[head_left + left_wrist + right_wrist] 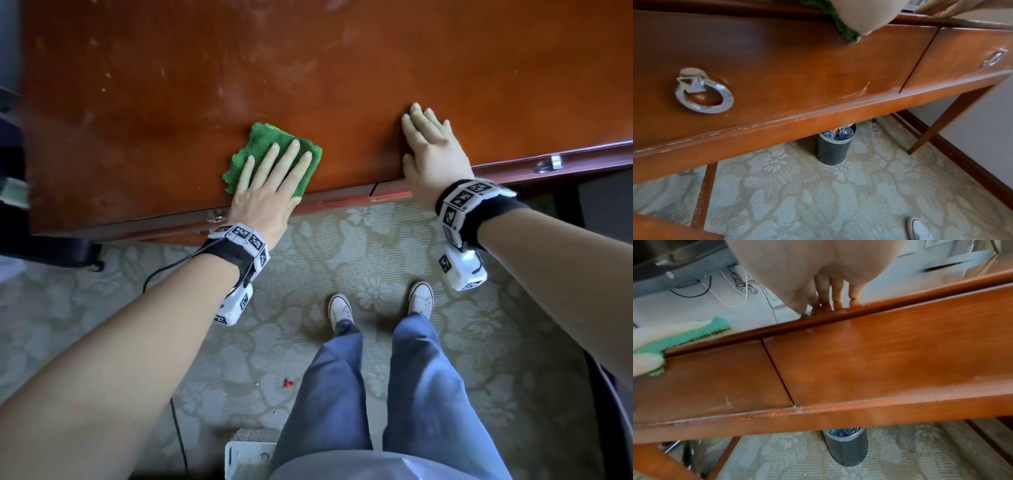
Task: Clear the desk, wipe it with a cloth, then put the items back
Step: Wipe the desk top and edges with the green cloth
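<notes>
A folded green cloth (270,150) lies on the reddish-brown wooden desk (308,68) close to its near edge. My left hand (274,178) presses flat on the cloth with straight, spread fingers. A strip of the cloth (846,30) hangs over the desk edge under my palm. In the right wrist view the cloth (684,335) shows at the left with my left fingers on it. My right hand (431,147) rests flat on the bare desk top to the right, fingers straight, holding nothing. The right fingers (826,293) touch the desk edge.
Two drawers with ring pulls (705,94) sit under the desk top. A dark bin (833,144) with rubbish stands on the patterned carpet under the desk. My feet in white shoes (421,298) stand near the desk. Cables (744,282) hang behind it.
</notes>
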The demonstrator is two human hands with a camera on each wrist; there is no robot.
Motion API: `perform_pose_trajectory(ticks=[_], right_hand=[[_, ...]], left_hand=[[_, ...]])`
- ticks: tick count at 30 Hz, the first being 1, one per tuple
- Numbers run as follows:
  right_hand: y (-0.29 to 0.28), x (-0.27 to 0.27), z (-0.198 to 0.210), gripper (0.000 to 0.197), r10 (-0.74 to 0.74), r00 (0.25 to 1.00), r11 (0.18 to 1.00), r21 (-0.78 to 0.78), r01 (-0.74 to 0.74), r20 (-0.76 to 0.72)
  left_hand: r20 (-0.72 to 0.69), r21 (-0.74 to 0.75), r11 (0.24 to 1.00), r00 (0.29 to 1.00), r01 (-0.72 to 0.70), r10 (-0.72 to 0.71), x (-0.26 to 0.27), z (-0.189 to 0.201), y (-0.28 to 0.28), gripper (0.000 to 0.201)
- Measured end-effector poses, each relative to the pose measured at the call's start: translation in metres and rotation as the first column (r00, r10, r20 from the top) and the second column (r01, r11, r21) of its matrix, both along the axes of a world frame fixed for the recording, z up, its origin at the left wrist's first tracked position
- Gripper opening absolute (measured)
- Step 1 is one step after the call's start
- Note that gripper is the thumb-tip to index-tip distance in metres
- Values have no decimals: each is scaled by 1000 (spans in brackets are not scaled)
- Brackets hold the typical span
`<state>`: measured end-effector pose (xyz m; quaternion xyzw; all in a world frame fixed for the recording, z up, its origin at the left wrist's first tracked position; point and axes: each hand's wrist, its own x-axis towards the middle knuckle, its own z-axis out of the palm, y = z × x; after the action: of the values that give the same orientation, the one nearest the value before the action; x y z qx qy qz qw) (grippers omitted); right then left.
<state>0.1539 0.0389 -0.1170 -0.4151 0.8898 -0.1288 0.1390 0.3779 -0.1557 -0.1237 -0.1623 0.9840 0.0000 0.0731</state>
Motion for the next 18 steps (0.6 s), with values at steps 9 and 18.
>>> perform_pose_trajectory(ticks=[9,18], right_hand=[[-24,-1,16,63,-107,994,992,73,106,18],[-60,-53,11,64,-43,999,989,144,43,-7]], left_hand=[[60,170,983,996,-69,60,-37,8,21,65],[131,233,966,988,-114,85,-107,10,13,70]])
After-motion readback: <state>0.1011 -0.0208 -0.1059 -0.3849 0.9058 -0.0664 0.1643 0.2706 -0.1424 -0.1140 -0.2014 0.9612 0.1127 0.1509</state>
